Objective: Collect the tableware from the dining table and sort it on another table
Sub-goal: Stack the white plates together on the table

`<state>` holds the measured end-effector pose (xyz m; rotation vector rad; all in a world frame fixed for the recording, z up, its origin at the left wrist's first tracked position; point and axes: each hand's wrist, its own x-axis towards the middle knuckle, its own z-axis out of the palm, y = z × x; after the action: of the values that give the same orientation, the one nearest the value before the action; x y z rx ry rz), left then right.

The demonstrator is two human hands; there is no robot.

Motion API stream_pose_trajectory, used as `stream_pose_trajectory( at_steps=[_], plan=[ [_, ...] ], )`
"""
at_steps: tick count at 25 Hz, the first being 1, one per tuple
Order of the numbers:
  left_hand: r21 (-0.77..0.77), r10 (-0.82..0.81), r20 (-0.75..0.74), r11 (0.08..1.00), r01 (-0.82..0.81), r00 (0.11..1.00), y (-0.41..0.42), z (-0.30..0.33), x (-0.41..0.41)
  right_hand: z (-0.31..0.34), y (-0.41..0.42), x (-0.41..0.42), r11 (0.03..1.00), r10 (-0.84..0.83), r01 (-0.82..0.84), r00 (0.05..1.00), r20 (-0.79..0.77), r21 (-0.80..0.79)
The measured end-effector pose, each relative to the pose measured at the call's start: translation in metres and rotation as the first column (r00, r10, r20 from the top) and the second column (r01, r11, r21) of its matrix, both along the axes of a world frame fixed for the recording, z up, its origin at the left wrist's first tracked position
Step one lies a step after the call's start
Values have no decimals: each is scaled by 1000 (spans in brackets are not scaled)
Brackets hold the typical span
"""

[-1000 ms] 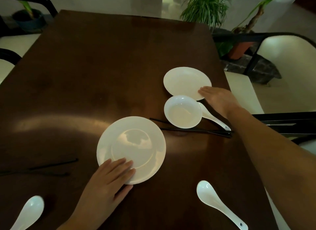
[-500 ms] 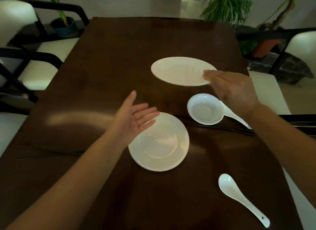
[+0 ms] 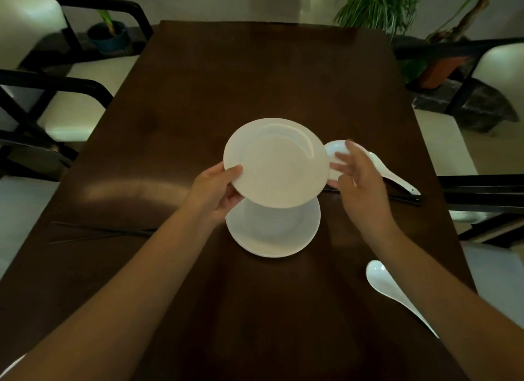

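On the dark bench [image 3: 198, 102], my left hand [image 3: 215, 192] pinched the raised plate [image 3: 276, 162] directly above the second plate [image 3: 273, 233], while my right hand [image 3: 357, 176] hovered open just beside its rim.

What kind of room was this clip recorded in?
Most likely a home dining room. A long dark wooden table carries white plates, soup spoons and chopsticks, cushioned chairs stand along its sides, and potted plants sit past the far end.
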<state>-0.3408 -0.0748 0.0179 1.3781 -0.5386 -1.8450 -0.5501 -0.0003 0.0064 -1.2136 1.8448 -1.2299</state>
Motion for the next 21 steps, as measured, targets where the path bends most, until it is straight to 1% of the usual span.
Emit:
stream_pose_trajectory(
  at_steps=[1,2,4,5,6,7,8,10,11,12,13,14,16,17,21],
  plan=[
    [-1,-14,15,1000,14,1000,3,-2,3,-4,1,4,994,-78,64,983,165,89],
    [7,-31,20,999,31,999,6,-4,6,-9,1,6,982,-128,92,966,223,167],
    [22,-60,22,998,59,998,16,-10,8,-17,3,10,960,-156,104,970,187,259],
    [13,-75,54,997,74,996,20,-13,8,-20,3,13,952,-169,115,970,174,283],
    [-11,-94,131,995,97,987,23,-17,8,-25,5,17,944,-185,126,967,175,306],
    [-42,-121,246,990,135,962,25,-21,9,-29,6,20,934,-200,133,964,178,331],
    [-71,-154,374,978,194,915,25,-24,10,-32,7,22,927,-205,136,964,170,348],
    [-101,-232,601,927,361,765,25,-31,16,-39,10,23,924,-193,135,972,133,357],
    [-106,-245,683,899,425,688,25,-36,19,-42,10,23,926,-180,132,978,105,354],
    [-118,-224,734,887,446,641,26,-41,22,-45,11,23,924,-167,138,984,54,356],
    [-134,-189,761,891,434,621,26,-44,25,-47,12,24,918,-157,150,988,-12,366],
    [-152,-151,767,901,406,624,28,-47,27,-49,12,24,913,-149,165,986,-71,372],
    [-189,-103,762,909,371,640,32,-53,30,-53,13,25,916,-133,170,983,-126,363],
    [-200,-91,774,904,378,627,34,-57,31,-55,14,26,921,-120,165,982,-144,354],
    [-164,-86,878,870,465,470,32,-60,32,-55,15,24,931,-58,137,971,-234,337]
  ],
)
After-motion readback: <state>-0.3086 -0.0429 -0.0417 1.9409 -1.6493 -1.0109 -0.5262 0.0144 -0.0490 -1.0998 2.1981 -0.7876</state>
